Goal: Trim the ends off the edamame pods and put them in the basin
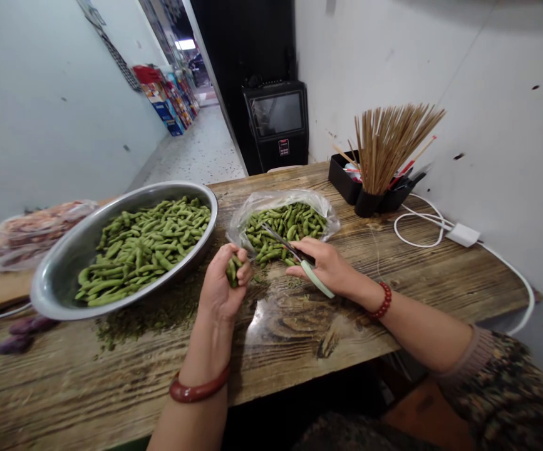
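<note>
My left hand (224, 282) is closed around a few green edamame pods (233, 270), just right of the big metal basin. Scissors (317, 279) with pale green handles are gripped in my right hand (325, 266), their blades pointing up and left over an open clear plastic bag (330, 213). Inside that bag lies a heap of edamame pods (290, 222). The wide metal basin (211, 210) at the left holds many more pods (153, 244). Small green trimmings (144, 326) are scattered on the wooden table below the basin.
On the wooden table (280, 369), a black holder (369, 203) full of thin wooden sticks (388, 147) stands at the back right. A white cable with an adapter (463, 235) runs beside it. Left of the basin lies a bag of pinkish food (36, 232); purple pieces (17, 337) lie nearer.
</note>
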Available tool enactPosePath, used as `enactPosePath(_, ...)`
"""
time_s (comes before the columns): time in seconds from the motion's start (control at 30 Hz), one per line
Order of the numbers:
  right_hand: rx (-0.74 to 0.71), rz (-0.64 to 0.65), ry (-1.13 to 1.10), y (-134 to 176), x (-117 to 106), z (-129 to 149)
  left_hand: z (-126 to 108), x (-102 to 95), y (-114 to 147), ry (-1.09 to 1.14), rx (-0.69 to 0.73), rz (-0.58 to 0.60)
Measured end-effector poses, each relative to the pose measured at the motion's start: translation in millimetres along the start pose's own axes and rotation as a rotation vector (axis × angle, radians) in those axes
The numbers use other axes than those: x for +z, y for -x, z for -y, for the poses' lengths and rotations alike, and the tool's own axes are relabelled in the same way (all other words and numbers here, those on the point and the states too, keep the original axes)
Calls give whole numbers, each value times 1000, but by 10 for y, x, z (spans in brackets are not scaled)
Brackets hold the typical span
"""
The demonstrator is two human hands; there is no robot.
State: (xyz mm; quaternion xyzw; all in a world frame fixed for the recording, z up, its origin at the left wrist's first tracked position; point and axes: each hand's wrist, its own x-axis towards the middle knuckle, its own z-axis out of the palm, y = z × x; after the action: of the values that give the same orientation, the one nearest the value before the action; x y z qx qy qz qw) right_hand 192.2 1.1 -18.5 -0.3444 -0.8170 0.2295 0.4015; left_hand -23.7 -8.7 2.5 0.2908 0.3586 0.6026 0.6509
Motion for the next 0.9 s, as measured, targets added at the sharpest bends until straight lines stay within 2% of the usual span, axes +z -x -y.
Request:
enactPosePath(0.13, -15, 4, -10, 4, 9, 6, 75, -10, -24, -269, 54, -54)
enactPosePath(0.2, -22, 5, -8, 5, 9, 11, 137, -31, -55, -521, 115, -98)
enactPosePath(0.27, -28, 12, 0, 5, 6, 15, 201, -63, -97, -800, 235, -114)
enactPosePath(0.33, -33, 13, 3, 6, 5, 18, 262, -105, -140, -1024, 365, -86)
enactPosePath(0.43, -39, 20, -3, 8, 9, 21, 330, -171, -184, -1219, 475, -28)
enactPosePath(0.53, -48, 31, -2, 9, 17, 24, 362, -205, -186, -1372, 519, 11)
enactPosePath(0.63, -54, 25, 3, 12, 21, 28, 369, -184, -158, -1557, 505, 50)
enactPosePath(0.77, -37, 30, 13, 12, 19, 29, 352, -126, -128, -1665, 473, 72)
enactPosePath(0.83, -29, 39, 12, 11, 18, 24, 329, -109, -126, -1594, 497, 55)
enactPosePath(0.9, -27, 39, 6, 9, 19, 17, 294, -99, -124, -1426, 507, 13)
